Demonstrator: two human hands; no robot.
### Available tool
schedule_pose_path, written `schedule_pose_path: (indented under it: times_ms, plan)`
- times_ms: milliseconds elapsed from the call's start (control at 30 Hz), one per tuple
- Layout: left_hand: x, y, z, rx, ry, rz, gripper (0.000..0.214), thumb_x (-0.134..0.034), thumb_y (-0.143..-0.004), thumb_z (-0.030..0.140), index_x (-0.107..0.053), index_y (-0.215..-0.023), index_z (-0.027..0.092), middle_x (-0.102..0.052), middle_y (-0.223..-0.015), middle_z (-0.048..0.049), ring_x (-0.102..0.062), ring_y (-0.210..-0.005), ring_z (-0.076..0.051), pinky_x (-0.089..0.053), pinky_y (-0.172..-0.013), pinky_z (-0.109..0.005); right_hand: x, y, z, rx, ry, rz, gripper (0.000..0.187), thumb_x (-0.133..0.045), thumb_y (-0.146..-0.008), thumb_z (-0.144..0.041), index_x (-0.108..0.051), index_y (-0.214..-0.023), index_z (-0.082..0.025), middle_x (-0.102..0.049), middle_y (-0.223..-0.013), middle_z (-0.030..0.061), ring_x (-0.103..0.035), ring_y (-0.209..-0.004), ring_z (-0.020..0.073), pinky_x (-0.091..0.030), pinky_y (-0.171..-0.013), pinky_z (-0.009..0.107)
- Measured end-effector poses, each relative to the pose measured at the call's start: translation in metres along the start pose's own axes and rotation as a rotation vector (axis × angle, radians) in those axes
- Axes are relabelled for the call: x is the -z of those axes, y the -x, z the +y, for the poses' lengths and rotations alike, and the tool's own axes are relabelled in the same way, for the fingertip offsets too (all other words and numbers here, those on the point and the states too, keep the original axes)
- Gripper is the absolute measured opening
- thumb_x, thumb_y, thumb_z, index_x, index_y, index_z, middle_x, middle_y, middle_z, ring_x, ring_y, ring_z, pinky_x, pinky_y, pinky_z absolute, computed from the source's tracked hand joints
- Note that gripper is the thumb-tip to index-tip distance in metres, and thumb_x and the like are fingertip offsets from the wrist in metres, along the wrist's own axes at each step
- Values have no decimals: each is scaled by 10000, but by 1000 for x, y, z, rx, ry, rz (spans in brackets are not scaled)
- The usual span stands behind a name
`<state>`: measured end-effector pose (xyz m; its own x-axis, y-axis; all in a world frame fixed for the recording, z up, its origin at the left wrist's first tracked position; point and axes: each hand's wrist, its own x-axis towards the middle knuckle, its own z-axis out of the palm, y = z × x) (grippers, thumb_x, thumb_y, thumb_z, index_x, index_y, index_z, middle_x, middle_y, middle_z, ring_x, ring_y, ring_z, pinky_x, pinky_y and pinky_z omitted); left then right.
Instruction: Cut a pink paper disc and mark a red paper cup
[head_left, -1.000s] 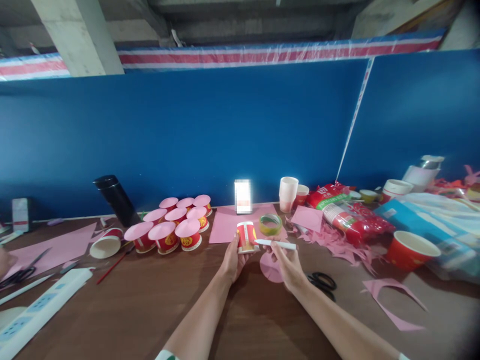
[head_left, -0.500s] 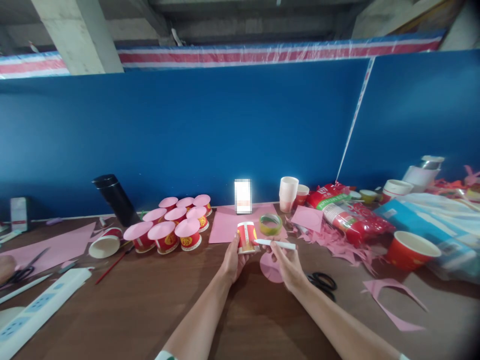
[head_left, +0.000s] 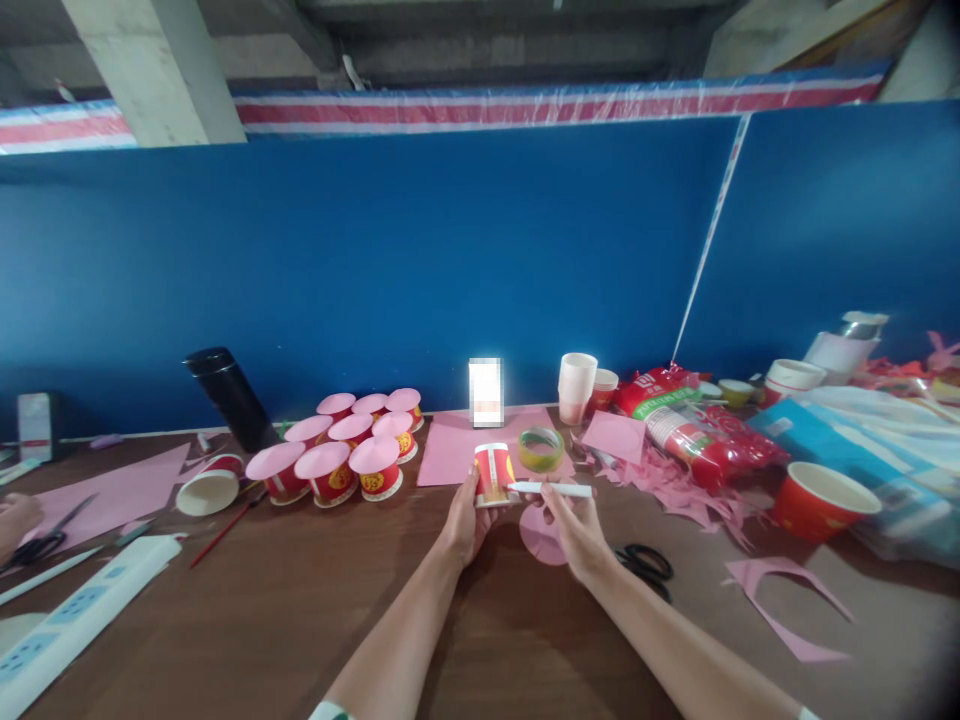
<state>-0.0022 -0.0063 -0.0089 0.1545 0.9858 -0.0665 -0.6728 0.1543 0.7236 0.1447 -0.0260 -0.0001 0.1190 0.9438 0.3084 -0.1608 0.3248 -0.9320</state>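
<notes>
My left hand point(head_left: 465, 525) grips an upside-down red paper cup point(head_left: 493, 473) standing on the brown table point(head_left: 300, 620). My right hand point(head_left: 574, 530) pinches a white pen point(head_left: 551, 489), and the pen's tip touches the cup's rim on its right side. A pink paper circle point(head_left: 538, 530) lies on the table under my right hand. A roll of yellow-green tape point(head_left: 541, 449) sits on a pink paper sheet point(head_left: 450, 450) just behind the cup.
Several upturned red cups with pink paper tops point(head_left: 352, 455) cluster at the left, beside a black flask point(head_left: 229, 398). Black scissors point(head_left: 645, 565) lie right of my hand, with pink scraps point(head_left: 675, 485) and a red bowl point(head_left: 821, 500) further right. Another person's hand point(head_left: 15, 520) shows at the left edge.
My hands, the cup and the pen have hardly moved. The other person's hand at the left edge has shifted slightly.
</notes>
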Motion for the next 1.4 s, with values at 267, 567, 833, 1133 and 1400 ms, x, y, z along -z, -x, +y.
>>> schedule_pose_path:
  times_ms: [267, 567, 833, 1133, 1400]
  plan:
    - [0, 0, 0, -3, -4, 0, 394, -479, -817, 444, -592, -995, 111, -664, -979, -122, -613, -919, -242, -468, -813, -360, 2, -1, 5, -35, -50, 17, 292, -620, -748, -419, -654, -819, -138, -647, -661, 54, -541, -553, 131, -380, -435, 210]
    - [-2, 1, 1, 0, -11, -17, 419, -484, -816, 437, -590, -1043, 101, -669, -972, -121, -615, -908, -240, -470, -807, -353, 0, -1, 5, -42, -66, 36, 279, -645, -727, -405, -654, -823, -144, -657, -633, 45, -561, -549, 132, -381, -426, 207]
    - [-3, 1, 1, -5, 1, 10, 381, -507, -807, 419, -595, -1021, 117, -676, -936, -104, -622, -886, -229, -475, -795, -345, 2, -1, 7, -41, -92, 11, 245, -625, -752, -392, -637, -763, -147, -649, -639, 47, -558, -572, 131, -384, -449, 211]
    - [-1, 1, 0, -3, -19, 1, 395, -505, -805, 428, -596, -1009, 102, -677, -932, -116, -629, -852, -232, -480, -772, -344, 2, -2, 6, -68, -117, 20, 261, -636, -740, -401, -639, -794, -146, -654, -668, 50, -561, -587, 133, -382, -441, 206]
    - [-1, 2, 0, 4, -12, -32, 426, -485, -807, 461, -599, -1009, 104, -680, -921, -123, -632, -861, -242, -473, -783, -353, 1, -1, 8, -76, -109, 15, 265, -645, -730, -408, -635, -801, -153, -663, -681, 56, -558, -586, 144, -377, -444, 214]
